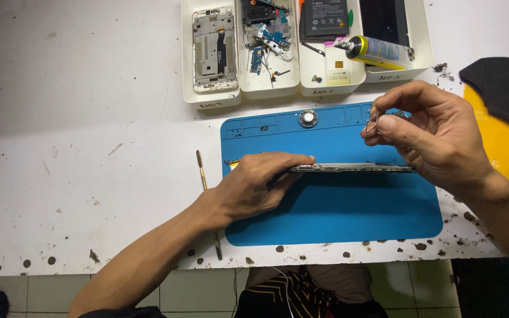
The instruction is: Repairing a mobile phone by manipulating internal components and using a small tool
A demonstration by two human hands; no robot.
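The left hand pinches the near end of a thin phone body, held on edge so only its narrow side shows — fingers on top, thumb underneath, closed on it. The phone body hangs level just above a blue work mat, which lies on a stained white table.

The right hand is at the far end of the phone body, its thumb and forefinger pressed together on a small thin piece — too small to tell what it is. The lower fingers of that hand rest against the phone's right end.

A small round metal part sits in the mat's upper strip of little compartments. Left of the mat lies a slim prying tool, partly hidden under the left forearm.

Beyond the mat stand four white trays side by side. The first holds a bare phone frame, the second loose small circuit parts, the third a dark battery. A yellow glue tube lies across the rims of the third and fourth. A black foam piece lies at the table's right edge.
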